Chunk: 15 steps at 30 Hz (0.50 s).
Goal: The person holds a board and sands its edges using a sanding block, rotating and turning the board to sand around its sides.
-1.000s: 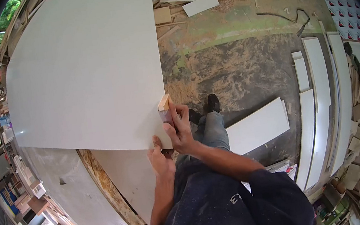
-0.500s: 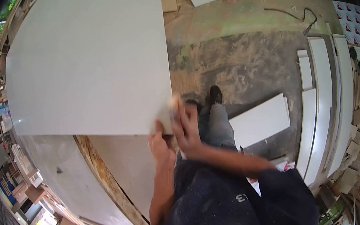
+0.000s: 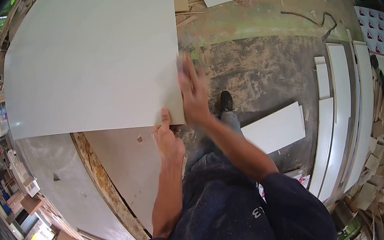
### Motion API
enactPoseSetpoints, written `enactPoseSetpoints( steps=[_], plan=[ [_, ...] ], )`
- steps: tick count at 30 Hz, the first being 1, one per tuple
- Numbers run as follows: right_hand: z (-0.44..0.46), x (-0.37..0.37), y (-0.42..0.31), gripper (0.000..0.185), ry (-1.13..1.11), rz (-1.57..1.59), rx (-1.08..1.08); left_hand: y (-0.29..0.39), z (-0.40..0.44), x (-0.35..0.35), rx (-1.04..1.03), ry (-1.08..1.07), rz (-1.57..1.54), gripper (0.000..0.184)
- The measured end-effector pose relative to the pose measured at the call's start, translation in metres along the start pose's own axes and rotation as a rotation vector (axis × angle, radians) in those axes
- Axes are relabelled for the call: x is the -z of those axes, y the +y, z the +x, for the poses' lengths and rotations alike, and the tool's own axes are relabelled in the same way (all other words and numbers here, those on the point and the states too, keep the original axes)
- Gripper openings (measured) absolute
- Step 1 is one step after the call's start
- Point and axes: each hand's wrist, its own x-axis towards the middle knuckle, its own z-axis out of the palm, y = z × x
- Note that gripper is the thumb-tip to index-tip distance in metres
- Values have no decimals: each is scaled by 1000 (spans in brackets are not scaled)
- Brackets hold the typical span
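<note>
Left hand (image 3: 169, 141) grips panel (image 3: 93, 60) — right (image 3: 195, 98), block (image 3: 181, 63).

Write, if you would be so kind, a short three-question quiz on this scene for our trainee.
1. Where does the left hand touch the white panel?
a) In the middle of its face
b) Near its close right-hand corner
c) At its far left-hand corner

2. True or false: the right hand lies on the panel's left-hand edge.

3. Fill in: the shoe in view is ____ in colour.

Key: 1 b; 2 false, the right hand is at the right-hand edge; 3 black.
</note>
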Motion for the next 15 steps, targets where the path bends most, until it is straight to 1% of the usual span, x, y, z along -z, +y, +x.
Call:
enactPoseSetpoints(
  steps=[1,2,4,6,8,9,10,11,12,14,15],
  plan=[
    [33,0,-8,58,3,7,-50,-3,6,5,-10,-8,36,34],
    [25,1,-2,58,4,9,-52,-7,8,8,-19,-11,74,35],
    [-12,1,13,57,13,-78,110,-8,15,10,24,10,66,35],
    [-98,4,8,55,21,-43,127,-6,16,2,70,38,40,34],
    [-84,0,7,54,39,-46,123,-2,7,-13,86,114,-94,33],
    [-75,0,6,54,58,-47,109,-5,5,-7,96,125,-91,33],
    [-38,2,7,55,8,0,46,-6,8,1,67,79,-24,33],
    [22,-3,9,55,47,-36,97,-7,13,3,35,28,39,33],
    [50,-5,14,55,76,-75,133,-10,8,1,45,44,38,33],
    [44,-5,21,55,60,-37,139,-5,10,-9,3,67,72,28],
    [42,-6,23,55,54,2,148,-4,13,-3,4,64,79,28]
  ],
)
